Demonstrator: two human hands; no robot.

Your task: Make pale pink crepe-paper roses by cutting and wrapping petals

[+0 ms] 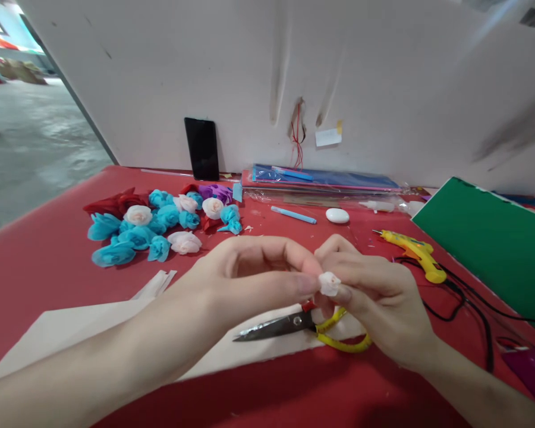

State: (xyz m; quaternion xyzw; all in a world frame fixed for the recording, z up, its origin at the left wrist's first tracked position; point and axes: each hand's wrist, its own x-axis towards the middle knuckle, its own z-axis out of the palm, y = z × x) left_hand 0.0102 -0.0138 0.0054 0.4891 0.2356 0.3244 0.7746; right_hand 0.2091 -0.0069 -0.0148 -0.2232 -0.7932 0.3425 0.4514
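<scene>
- White, crinkled bud (329,284): found between the fingertips of both hands, raised over the tabletop (294,395), above the scissors in view.
- Left hand (249,282): thumb and forefinger were pinched together on the bud's left side; the other fingers curled behind.
- Right hand (378,291): thumb and bent fingers were clamped on the bud's right side, close against the left fingertips.
- Scissors (289,325): lay below the hands, blades to the left, yellow handles to the right, partly hidden by the right hand.
- Paper (71,330): a pale sheet extended beneath the scissors and the left forearm.
- Blue flowers (136,236): heaped at the far left, with white flowers (138,215), red petals (120,202) and a purple flower (216,193) among them.
- Pen (293,214): light blue, lay beyond the hands, near a white oval object (337,216).
- Glue gun (412,246): yellow, rested on the right, its black cord (484,324) trailing toward the near side.
- Green board (490,244): stood at the far right.
- Phone (201,148): leaned upright against the back panel (160,71).
</scene>
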